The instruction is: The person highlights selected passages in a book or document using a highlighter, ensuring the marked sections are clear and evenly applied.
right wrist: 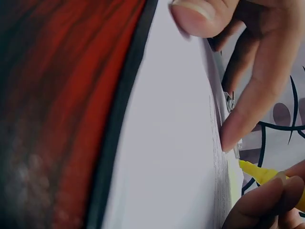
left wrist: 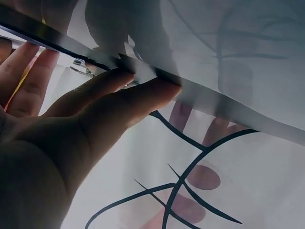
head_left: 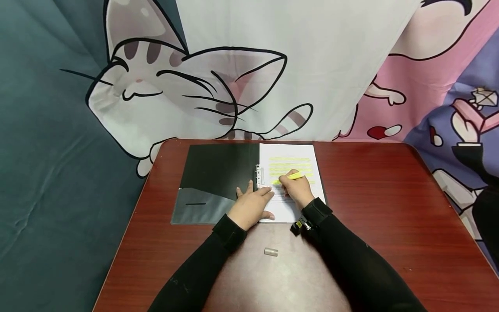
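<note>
A dark folder (head_left: 224, 164) lies open on the table, with white printed paper (head_left: 286, 151) on its right side. Yellow highlighted lines cover the upper text. My right hand (head_left: 298, 190) pinches a yellow highlighter (head_left: 295, 176), its tip at the page around mid-height. In the right wrist view the highlighter (right wrist: 259, 172) points at the sheet's edge. My left hand (head_left: 251, 206) rests with fingers spread across the folder's spine and the page's left edge, thumb on the paper. The left wrist view shows the left hand (left wrist: 86, 109) with its fingers extended against the folder.
A small silvery cylinder (head_left: 270, 251) lies on the table between the forearms. The metal clip (head_left: 258, 175) stands along the folder's spine. A clear pocket (head_left: 202, 207) covers the folder's lower left. The reddish-brown table (head_left: 390, 208) meets a printed curtain (head_left: 331, 78) at its far edge.
</note>
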{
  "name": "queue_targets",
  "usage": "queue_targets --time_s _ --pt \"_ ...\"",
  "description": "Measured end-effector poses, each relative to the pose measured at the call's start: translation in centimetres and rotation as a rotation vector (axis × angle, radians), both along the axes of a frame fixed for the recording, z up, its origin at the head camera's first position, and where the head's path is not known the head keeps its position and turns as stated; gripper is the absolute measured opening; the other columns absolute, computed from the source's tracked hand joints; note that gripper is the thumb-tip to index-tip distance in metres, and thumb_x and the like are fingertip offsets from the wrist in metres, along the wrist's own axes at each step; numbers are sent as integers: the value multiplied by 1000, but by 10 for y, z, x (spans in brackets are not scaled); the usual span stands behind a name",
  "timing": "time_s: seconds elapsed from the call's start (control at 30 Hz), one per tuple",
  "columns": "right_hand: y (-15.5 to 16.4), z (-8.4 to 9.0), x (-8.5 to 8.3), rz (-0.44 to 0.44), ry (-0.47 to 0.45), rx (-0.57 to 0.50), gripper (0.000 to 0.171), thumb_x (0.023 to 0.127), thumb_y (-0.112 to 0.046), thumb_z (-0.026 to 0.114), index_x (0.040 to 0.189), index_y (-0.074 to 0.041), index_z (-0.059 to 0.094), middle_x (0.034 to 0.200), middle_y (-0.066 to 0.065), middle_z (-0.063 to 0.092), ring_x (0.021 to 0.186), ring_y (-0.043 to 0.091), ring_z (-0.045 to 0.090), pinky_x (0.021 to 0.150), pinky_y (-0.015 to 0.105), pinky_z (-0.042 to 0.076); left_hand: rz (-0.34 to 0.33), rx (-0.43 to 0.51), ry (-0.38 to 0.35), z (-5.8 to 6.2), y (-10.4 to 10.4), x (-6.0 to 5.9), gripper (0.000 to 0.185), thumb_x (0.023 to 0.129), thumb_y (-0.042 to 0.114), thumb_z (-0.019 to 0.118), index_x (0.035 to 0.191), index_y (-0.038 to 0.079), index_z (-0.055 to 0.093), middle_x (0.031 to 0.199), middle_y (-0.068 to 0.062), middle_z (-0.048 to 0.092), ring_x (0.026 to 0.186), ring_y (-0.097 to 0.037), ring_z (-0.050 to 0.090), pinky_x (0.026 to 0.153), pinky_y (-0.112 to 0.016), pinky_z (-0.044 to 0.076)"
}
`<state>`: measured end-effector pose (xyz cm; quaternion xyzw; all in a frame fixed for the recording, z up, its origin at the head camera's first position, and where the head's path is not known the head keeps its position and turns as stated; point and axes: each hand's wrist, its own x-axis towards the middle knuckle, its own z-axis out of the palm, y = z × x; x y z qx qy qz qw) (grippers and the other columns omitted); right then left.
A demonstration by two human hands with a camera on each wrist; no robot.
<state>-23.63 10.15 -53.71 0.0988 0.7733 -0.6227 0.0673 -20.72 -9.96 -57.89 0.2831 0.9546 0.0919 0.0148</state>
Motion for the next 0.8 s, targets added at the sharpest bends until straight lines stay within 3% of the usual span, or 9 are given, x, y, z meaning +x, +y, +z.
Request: queue_targets --time_s 0.17,0.3,0.5,0.8 --pt "5 -16 -12 22 0 55 20 94 -18 72 79 -16 58 64 -3 64 56 13 57 54 27 52 -2 14 13 1 0 1 83 90 68 80 161 27 67 173 6 59 158 -64 49 104 -95 47" --pt "6 -30 -22 15 -24 80 22 93 -20 73 77 -19 59 62 -4 66 51 13 57 50 28 49 -7 15 13 2 1 2 83 90 67 80 161 26 67 173 5 60 157 -63 49 104 -94 47" --pt "-7 2 -5 24 -6 106 24 98 -14 68 78 -14 55 65 0 65 51 12 54 51 26 45 -8 8 -1 4 1 0 85 89 67 81 162 26 66 173 4 60 158 -64 48 105 -94 47" --pt "-14 11 -1 30 -32 163 24 102 -13 66 82 -16 55 67 -2 64 54 10 54 55 24 45 2 -11 -16 3 2 -2 84 89 68 83 161 28 67 172 5 61 158 -63 47 105 -93 48"
